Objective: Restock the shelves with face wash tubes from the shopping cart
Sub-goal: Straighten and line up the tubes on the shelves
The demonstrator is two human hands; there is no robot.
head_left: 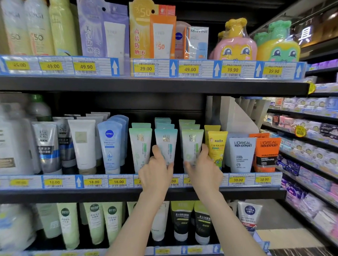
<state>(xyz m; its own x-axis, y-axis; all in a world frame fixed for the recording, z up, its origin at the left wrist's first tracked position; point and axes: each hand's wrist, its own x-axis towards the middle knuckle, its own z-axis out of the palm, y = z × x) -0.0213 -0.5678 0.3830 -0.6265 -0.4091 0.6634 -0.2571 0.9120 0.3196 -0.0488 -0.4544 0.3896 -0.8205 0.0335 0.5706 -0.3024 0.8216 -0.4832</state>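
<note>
I stand at the middle shelf (128, 189), both hands up at the front edge, where the face wash tubes stand cap-down in rows running back toward the rear wall. My left hand (157, 173) grips the teal-topped tube (166, 145) at the head of its row, thumb on its left side and fingers curled round its lower end. My right hand (203, 170) grips the green-topped tube (192, 146) in the next row along, thumb up its right side against the yellow tube (217, 148), fingers wrapped over the bottom; that part is blurred, so I cannot tell exactly how the fingertips lie.

Both tubes are upright and at the shelf's front edge, so I judge I am seating or squaring them up, not carrying them. Behind each one more tubes of the same kind stand in line, and the row to the left, headed by the pale green tube (140, 149), also looks several deep. These three rows look well stocked.

What is left I cannot settle from here: the shopping cart is out of view, so I do not know how many tubes remain in it. Above the rows there is dark open space at the back of the shelf. The lower shelf (53, 255) holds further tubes, some rows looking thinner toward its left end.
</note>
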